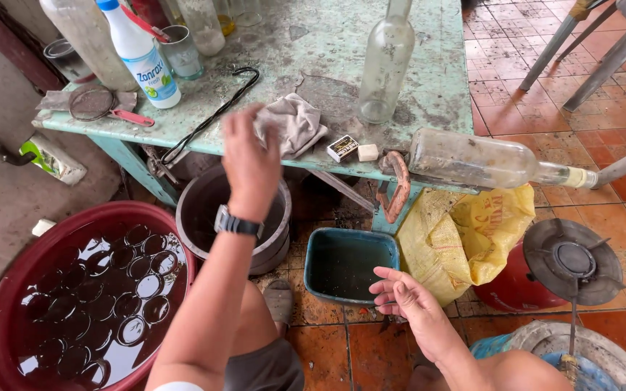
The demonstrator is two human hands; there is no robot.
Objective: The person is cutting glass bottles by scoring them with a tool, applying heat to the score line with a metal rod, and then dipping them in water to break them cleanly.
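My left hand (pixel 250 156), with a dark watch on the wrist, reaches up to the edge of the worn green table (pixel 429 80). Its fingers close on the edge of a crumpled grey cloth (pixel 297 124) lying there. My right hand (pixel 409 298) hangs low over the tiled floor, palm up and fingers apart, holding nothing. It is just right of a teal rectangular tub (pixel 348 261) of dark water.
A red basin (pixel 9 297) holds water and several sunken glass jars. A dark bucket (pixel 201 210) stands under the table. On the table are an upright glass bottle (pixel 386 65), a lying bottle (pixel 487 161), a matchbox (pixel 342 148) and a strainer (pixel 94 103). A yellow sack (pixel 465 235) and a red gas burner (pixel 570 264) stand at the right.
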